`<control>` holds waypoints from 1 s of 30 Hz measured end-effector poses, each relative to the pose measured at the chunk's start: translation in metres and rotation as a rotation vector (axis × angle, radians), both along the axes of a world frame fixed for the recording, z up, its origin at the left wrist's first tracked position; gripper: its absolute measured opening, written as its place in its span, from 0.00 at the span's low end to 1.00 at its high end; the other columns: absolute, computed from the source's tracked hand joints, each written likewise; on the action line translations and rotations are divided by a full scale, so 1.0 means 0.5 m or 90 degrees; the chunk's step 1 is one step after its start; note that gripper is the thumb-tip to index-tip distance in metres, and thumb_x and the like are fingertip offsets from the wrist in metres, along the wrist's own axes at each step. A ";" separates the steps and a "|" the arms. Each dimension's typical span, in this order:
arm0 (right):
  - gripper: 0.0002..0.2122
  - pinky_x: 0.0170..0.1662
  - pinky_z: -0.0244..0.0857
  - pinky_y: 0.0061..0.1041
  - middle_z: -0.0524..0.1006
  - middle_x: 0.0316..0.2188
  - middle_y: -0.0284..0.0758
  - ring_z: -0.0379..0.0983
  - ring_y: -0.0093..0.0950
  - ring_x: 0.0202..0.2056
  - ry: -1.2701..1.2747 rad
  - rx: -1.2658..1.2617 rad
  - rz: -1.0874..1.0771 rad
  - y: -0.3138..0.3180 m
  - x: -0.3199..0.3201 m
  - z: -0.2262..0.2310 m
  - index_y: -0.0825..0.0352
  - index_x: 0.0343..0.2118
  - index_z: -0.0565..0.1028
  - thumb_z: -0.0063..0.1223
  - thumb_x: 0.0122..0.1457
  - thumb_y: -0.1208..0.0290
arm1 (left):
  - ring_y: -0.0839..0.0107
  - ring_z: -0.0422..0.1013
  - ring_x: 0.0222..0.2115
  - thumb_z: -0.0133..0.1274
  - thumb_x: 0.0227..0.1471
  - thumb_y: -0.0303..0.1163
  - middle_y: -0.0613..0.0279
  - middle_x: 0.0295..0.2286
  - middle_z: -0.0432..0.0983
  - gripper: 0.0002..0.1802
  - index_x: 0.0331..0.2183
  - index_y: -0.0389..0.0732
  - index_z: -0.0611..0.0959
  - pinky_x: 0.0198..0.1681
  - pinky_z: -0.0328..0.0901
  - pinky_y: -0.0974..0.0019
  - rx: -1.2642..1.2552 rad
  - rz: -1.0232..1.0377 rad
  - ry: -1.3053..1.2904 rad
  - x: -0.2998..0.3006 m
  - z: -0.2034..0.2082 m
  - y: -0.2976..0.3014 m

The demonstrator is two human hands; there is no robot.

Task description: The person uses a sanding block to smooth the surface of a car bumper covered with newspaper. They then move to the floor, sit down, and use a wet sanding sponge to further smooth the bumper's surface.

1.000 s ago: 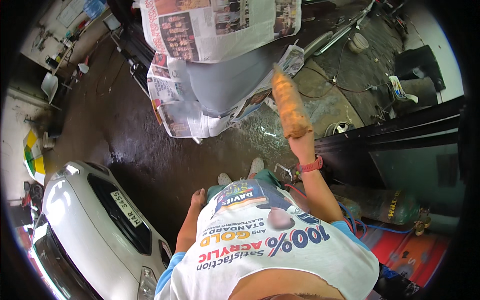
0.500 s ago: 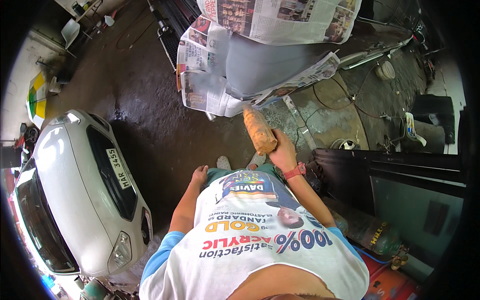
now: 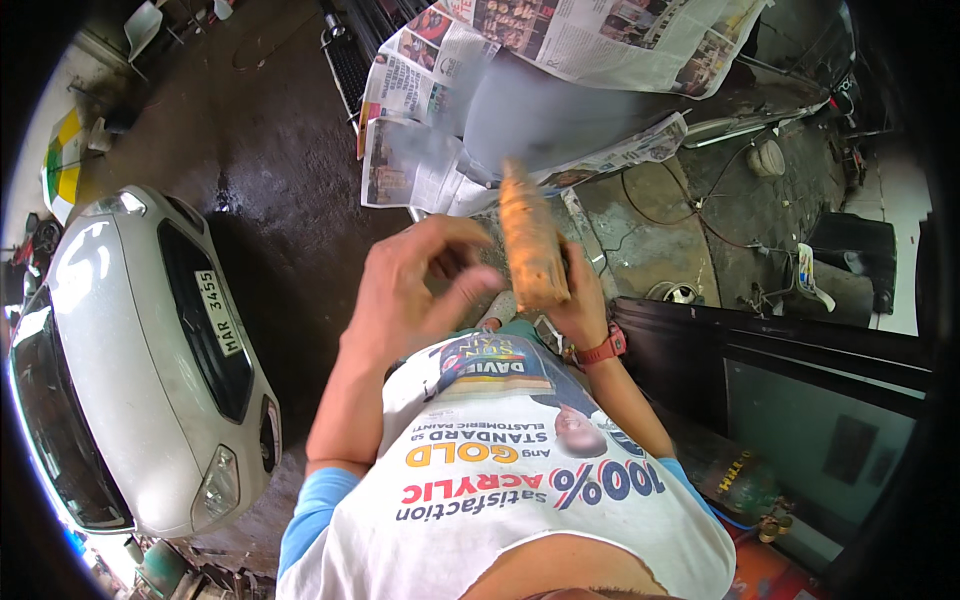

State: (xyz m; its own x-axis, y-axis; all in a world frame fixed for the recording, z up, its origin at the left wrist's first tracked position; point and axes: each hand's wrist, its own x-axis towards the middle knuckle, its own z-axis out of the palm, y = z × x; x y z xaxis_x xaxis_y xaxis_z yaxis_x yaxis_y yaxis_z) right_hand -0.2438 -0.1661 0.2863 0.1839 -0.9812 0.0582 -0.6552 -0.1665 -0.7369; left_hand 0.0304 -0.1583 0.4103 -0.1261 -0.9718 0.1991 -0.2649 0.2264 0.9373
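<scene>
My right hand (image 3: 583, 300), with a red watch on its wrist, is closed round a long orange-brown thing (image 3: 535, 245). It has a rough, blotchy surface, narrows toward its far end and is slightly blurred; its exact kind cannot be made out. Just left of it, my left hand (image 3: 420, 275) is raised with fingers curved and thumb apart, holding nothing and not touching the thing. Beyond both hands lies a smooth grey panel (image 3: 560, 125), framed by newspaper sheets (image 3: 620, 40) with grey overspray on the lower left sheet.
A white car (image 3: 140, 360) stands at the left on the dark floor (image 3: 290, 200). To my right are a black-framed glass panel (image 3: 820, 430) and a gas cylinder (image 3: 745, 485). A thin hose (image 3: 650, 213) runs across the ground, near a whitish round container (image 3: 766, 158).
My left hand has risen from beside my hip to beside the orange-brown thing, its fingers spreading. The right hand still holds that thing, now tipped more upright in the picture.
</scene>
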 end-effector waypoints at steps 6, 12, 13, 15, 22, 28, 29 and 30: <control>0.23 0.42 0.72 0.46 0.82 0.39 0.48 0.78 0.54 0.43 0.059 0.089 0.055 0.017 0.024 -0.015 0.62 0.51 0.72 0.68 0.51 0.74 | 0.65 0.76 0.25 0.74 0.44 0.37 0.63 0.29 0.80 0.22 0.40 0.43 0.84 0.28 0.70 0.64 -0.564 -0.182 -0.179 0.037 0.197 0.042; 0.22 0.42 0.73 0.37 0.83 0.37 0.46 0.82 0.43 0.39 -0.022 -0.041 -0.031 0.000 0.045 0.031 0.67 0.50 0.73 0.68 0.52 0.75 | 0.67 0.76 0.26 0.74 0.44 0.37 0.63 0.30 0.79 0.22 0.40 0.42 0.83 0.29 0.69 0.66 -0.607 -0.198 -0.229 0.034 0.210 0.048; 0.24 0.46 0.71 0.35 0.80 0.42 0.44 0.79 0.37 0.42 -0.020 -0.053 -0.050 -0.003 0.035 0.041 0.68 0.52 0.71 0.69 0.52 0.75 | 0.67 0.75 0.26 0.74 0.44 0.37 0.63 0.30 0.79 0.22 0.40 0.42 0.83 0.29 0.69 0.66 -0.613 -0.203 -0.226 0.031 0.214 0.045; 0.26 0.50 0.70 0.34 0.77 0.45 0.44 0.76 0.37 0.45 -0.083 -0.145 -0.056 0.000 0.046 0.058 0.69 0.53 0.70 0.70 0.52 0.74 | 0.68 0.75 0.26 0.74 0.45 0.37 0.63 0.30 0.79 0.22 0.40 0.42 0.82 0.29 0.69 0.66 -0.615 -0.214 -0.219 0.036 0.217 0.045; 0.29 0.50 0.72 0.38 0.79 0.49 0.47 0.79 0.43 0.47 -0.030 -0.074 0.053 -0.012 0.080 0.031 0.69 0.54 0.69 0.73 0.53 0.69 | 0.69 0.74 0.26 0.75 0.45 0.36 0.63 0.30 0.78 0.23 0.40 0.41 0.81 0.30 0.68 0.68 -0.627 -0.216 -0.215 0.045 0.219 0.048; 0.25 0.45 0.72 0.46 0.81 0.40 0.53 0.77 0.55 0.44 0.103 0.046 0.112 -0.004 0.131 -0.046 0.68 0.52 0.70 0.69 0.52 0.71 | 0.71 0.73 0.27 0.75 0.45 0.35 0.63 0.30 0.78 0.23 0.40 0.40 0.80 0.30 0.68 0.69 -0.608 -0.206 -0.200 0.066 0.204 0.055; 0.25 0.45 0.72 0.47 0.81 0.40 0.53 0.77 0.55 0.44 0.107 0.045 0.109 0.000 0.132 -0.065 0.68 0.52 0.70 0.69 0.52 0.72 | 0.71 0.73 0.27 0.75 0.45 0.35 0.63 0.30 0.78 0.23 0.40 0.40 0.80 0.30 0.68 0.70 -0.606 -0.210 -0.198 0.070 0.196 0.055; 0.25 0.45 0.72 0.48 0.81 0.40 0.53 0.77 0.55 0.44 0.111 0.044 0.105 0.002 0.132 -0.078 0.68 0.52 0.71 0.68 0.52 0.73 | 0.71 0.73 0.27 0.75 0.45 0.35 0.63 0.30 0.77 0.23 0.40 0.39 0.80 0.30 0.68 0.70 -0.609 -0.214 -0.195 0.069 0.191 0.056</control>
State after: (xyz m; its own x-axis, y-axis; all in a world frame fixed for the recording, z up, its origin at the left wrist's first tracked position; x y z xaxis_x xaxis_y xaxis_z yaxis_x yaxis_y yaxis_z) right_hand -0.1777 -0.1649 0.2474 0.3433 -0.9377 -0.0546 -0.7419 -0.2350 -0.6279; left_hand 0.0651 -0.1304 0.5059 -0.5338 -0.3326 0.7774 -0.2458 0.9407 0.2337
